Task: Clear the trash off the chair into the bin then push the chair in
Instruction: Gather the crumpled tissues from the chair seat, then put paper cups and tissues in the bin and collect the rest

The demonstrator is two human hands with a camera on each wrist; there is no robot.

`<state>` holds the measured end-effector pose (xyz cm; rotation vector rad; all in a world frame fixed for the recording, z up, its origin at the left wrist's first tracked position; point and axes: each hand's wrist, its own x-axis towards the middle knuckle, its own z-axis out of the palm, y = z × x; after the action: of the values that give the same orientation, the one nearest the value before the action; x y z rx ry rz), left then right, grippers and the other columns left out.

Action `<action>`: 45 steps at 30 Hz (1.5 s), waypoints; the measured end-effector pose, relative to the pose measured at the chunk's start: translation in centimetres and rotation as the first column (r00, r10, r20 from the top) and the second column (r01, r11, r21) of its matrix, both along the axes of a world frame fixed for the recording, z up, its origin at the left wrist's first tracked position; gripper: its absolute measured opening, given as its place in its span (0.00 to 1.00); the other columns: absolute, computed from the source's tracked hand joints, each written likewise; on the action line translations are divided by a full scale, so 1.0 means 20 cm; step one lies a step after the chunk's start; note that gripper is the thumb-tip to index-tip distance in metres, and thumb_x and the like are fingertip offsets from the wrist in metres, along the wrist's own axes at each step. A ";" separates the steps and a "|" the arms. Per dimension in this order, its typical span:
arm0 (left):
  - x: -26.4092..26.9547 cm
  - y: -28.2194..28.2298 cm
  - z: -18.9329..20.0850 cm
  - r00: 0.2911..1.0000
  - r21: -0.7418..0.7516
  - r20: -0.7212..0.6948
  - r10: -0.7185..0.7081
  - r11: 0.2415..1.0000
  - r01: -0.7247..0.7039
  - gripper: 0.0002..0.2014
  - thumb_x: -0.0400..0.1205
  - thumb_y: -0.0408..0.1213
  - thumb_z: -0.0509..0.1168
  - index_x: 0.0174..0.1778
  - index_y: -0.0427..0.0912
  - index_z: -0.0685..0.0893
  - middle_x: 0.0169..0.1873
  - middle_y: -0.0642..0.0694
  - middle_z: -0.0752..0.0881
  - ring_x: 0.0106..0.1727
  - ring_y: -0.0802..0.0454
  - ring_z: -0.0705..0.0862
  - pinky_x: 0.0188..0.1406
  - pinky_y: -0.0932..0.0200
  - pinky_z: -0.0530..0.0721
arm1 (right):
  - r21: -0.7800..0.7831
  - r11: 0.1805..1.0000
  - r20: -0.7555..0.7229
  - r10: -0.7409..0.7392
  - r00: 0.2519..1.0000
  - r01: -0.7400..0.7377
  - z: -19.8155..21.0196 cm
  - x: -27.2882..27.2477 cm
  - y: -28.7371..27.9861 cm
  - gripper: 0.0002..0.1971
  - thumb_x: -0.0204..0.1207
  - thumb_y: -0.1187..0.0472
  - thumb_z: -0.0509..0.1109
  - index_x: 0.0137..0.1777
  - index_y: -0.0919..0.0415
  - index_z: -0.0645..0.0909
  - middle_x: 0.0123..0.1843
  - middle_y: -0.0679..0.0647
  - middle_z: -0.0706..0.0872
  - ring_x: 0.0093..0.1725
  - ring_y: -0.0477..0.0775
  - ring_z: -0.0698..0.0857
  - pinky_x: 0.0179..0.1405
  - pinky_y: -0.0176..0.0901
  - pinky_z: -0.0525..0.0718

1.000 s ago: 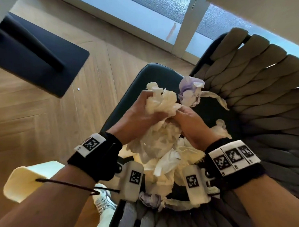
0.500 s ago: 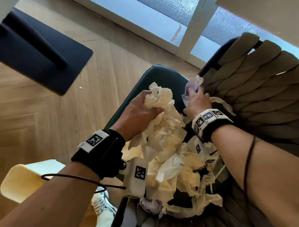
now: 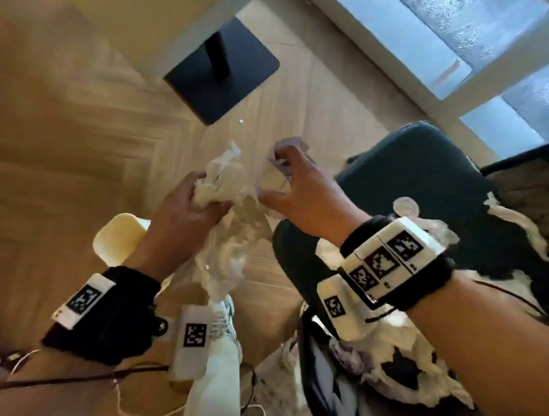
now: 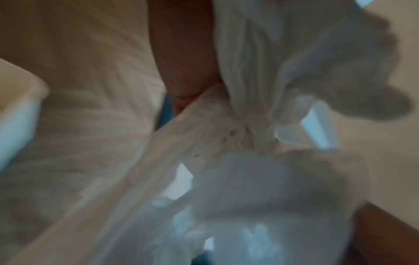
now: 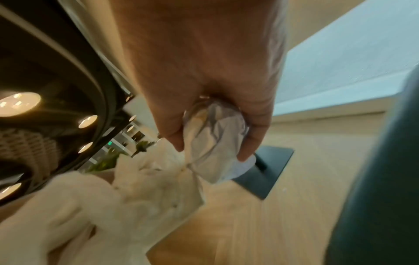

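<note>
My left hand (image 3: 201,198) grips a big wad of crumpled cream tissue paper (image 3: 224,237) that hangs down over the wooden floor, left of the chair. My right hand (image 3: 287,177) pinches a smaller crumpled pale purple and white paper ball (image 5: 215,143) close beside it. The cream bin (image 3: 117,242) stands on the floor just below and left of my left hand. The dark green chair seat (image 3: 425,183) is at the right, with more torn paper scraps (image 3: 416,377) lying on it. The left wrist view is blurred, filled with tissue (image 4: 238,125).
A black flat table base (image 3: 222,79) with its post stands on the floor ahead. A window with a pale sill (image 3: 399,53) runs along the back right. My white shoe (image 3: 219,362) and cables lie near the chair's front edge. The woven chair back (image 3: 535,194) is at far right.
Both hands have lifted off the seat and swung left with their paper, now over the floor near the bin. The head view has turned left, so the chair sits at the right.
</note>
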<state>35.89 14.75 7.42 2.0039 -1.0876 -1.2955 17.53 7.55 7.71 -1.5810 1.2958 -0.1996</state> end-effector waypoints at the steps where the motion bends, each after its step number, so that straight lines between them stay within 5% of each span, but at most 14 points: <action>1: 0.16 0.08 -0.04 0.996 0.024 0.021 0.092 0.995 -0.093 0.15 0.76 0.45 0.73 0.56 0.62 0.80 0.46 0.60 0.87 0.48 0.65 0.86 0.50 0.60 0.84 | 0.055 0.997 0.017 0.054 0.998 -0.055 -0.04 0.17 0.04 0.31 0.74 0.52 0.74 0.74 0.51 0.64 0.74 0.54 0.74 0.66 0.54 0.79 0.63 0.44 0.80; 4: 0.59 0.32 -0.26 0.941 0.100 0.116 0.318 0.939 -0.329 0.16 0.74 0.44 0.73 0.57 0.57 0.82 0.49 0.51 0.89 0.53 0.46 0.87 0.58 0.40 0.84 | 0.174 0.968 -0.027 0.189 0.982 -0.181 -0.24 0.63 0.18 0.31 0.76 0.49 0.70 0.75 0.54 0.61 0.75 0.56 0.74 0.60 0.55 0.81 0.52 0.38 0.79; 7: 0.90 0.51 -0.57 0.867 0.167 0.131 0.481 0.851 -0.497 0.20 0.73 0.42 0.70 0.61 0.48 0.79 0.53 0.45 0.87 0.55 0.41 0.86 0.60 0.38 0.83 | 0.371 0.907 -0.108 0.257 0.960 -0.201 -0.53 1.02 0.38 0.33 0.76 0.48 0.69 0.78 0.54 0.61 0.73 0.59 0.77 0.63 0.60 0.82 0.57 0.47 0.82; 11: 1.16 0.62 -1.02 0.799 0.205 0.074 0.597 0.775 -0.598 0.25 0.81 0.33 0.65 0.75 0.40 0.68 0.60 0.44 0.80 0.63 0.38 0.80 0.66 0.46 0.77 | 0.604 0.796 -0.147 0.049 0.988 0.051 -0.95 1.39 0.66 0.33 0.75 0.47 0.71 0.77 0.57 0.67 0.68 0.60 0.80 0.56 0.60 0.85 0.41 0.47 0.88; 15: 1.32 0.64 -1.38 0.825 0.229 0.173 0.537 0.793 -0.564 0.30 0.84 0.42 0.62 0.81 0.43 0.59 0.73 0.43 0.75 0.71 0.41 0.76 0.69 0.50 0.71 | 0.614 0.760 -0.205 -0.111 0.973 0.216 -1.31 1.56 0.84 0.32 0.73 0.45 0.70 0.73 0.59 0.70 0.67 0.58 0.80 0.59 0.59 0.84 0.56 0.52 0.85; 19: 1.37 0.66 -1.57 0.918 0.485 -0.043 0.395 0.811 -0.327 0.43 0.73 0.59 0.67 0.83 0.55 0.56 0.78 0.45 0.72 0.76 0.40 0.73 0.76 0.40 0.70 | 0.646 0.747 -0.147 -0.079 0.986 0.156 -1.48 1.59 0.87 0.19 0.79 0.49 0.65 0.67 0.56 0.76 0.55 0.53 0.82 0.48 0.52 0.82 0.46 0.44 0.79; 21: 1.36 0.67 -1.59 0.947 0.569 -0.113 0.301 0.801 -0.187 0.39 0.81 0.53 0.64 0.85 0.50 0.53 0.82 0.43 0.64 0.81 0.41 0.65 0.79 0.43 0.65 | 0.662 0.742 -0.170 0.010 0.985 0.107 -1.51 1.57 0.87 0.16 0.80 0.50 0.64 0.64 0.54 0.80 0.52 0.53 0.82 0.48 0.53 0.80 0.49 0.47 0.79; 26: 1.31 0.71 -1.45 0.932 0.481 -0.104 0.348 0.837 -0.259 0.23 0.85 0.43 0.61 0.77 0.47 0.72 0.74 0.43 0.76 0.72 0.45 0.76 0.72 0.42 0.75 | 0.691 0.723 -0.238 0.215 0.947 0.009 -1.35 1.40 0.80 0.09 0.81 0.55 0.63 0.51 0.59 0.82 0.45 0.58 0.86 0.44 0.56 0.86 0.44 0.48 0.85; 31: 1.10 0.59 -1.04 0.964 0.355 -0.106 0.246 0.914 -0.194 0.06 0.84 0.38 0.62 0.46 0.50 0.84 0.47 0.41 0.89 0.55 0.40 0.87 0.48 0.52 0.81 | 0.613 0.789 -0.254 0.243 0.936 -0.039 -0.92 1.23 0.63 0.14 0.82 0.54 0.62 0.59 0.60 0.82 0.47 0.56 0.87 0.45 0.54 0.87 0.44 0.46 0.86; 34: 0.87 0.43 -0.74 0.982 0.289 -0.137 0.130 0.953 -0.086 0.07 0.85 0.36 0.61 0.49 0.44 0.85 0.42 0.41 0.89 0.49 0.40 0.88 0.45 0.49 0.84 | 0.531 0.838 -0.236 0.286 0.929 -0.123 -0.67 1.06 0.45 0.15 0.82 0.53 0.62 0.60 0.63 0.82 0.53 0.61 0.89 0.51 0.59 0.88 0.46 0.49 0.86; 38: 0.44 0.18 -0.43 0.983 0.131 -0.081 -0.163 0.976 0.173 0.07 0.84 0.36 0.62 0.50 0.40 0.85 0.39 0.40 0.89 0.39 0.46 0.86 0.39 0.55 0.82 | 0.400 0.916 -0.220 0.135 0.966 -0.037 -0.39 0.69 0.21 0.10 0.80 0.54 0.64 0.52 0.60 0.82 0.44 0.57 0.88 0.39 0.53 0.86 0.33 0.43 0.84; 42: -0.08 -0.04 -0.29 0.873 0.073 0.038 -0.486 0.873 0.482 0.09 0.84 0.44 0.63 0.54 0.46 0.84 0.42 0.49 0.86 0.42 0.53 0.84 0.37 0.62 0.78 | 0.317 0.938 -0.213 -0.076 0.974 0.143 -0.22 0.12 0.08 0.09 0.81 0.55 0.65 0.55 0.58 0.81 0.49 0.56 0.88 0.44 0.50 0.87 0.40 0.42 0.87; 45: -0.49 -0.12 -0.32 0.775 0.192 0.120 -0.620 0.780 0.595 0.17 0.80 0.51 0.66 0.62 0.48 0.79 0.51 0.47 0.85 0.50 0.50 0.84 0.51 0.51 0.85 | 0.178 0.959 -0.294 -0.162 0.942 0.220 -0.16 -0.34 0.05 0.10 0.79 0.55 0.68 0.57 0.56 0.81 0.49 0.50 0.86 0.46 0.47 0.86 0.39 0.37 0.81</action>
<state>26.10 12.29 1.10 1.9651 -1.8996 -1.5561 10.68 8.47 4.55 -1.3350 1.6359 0.0405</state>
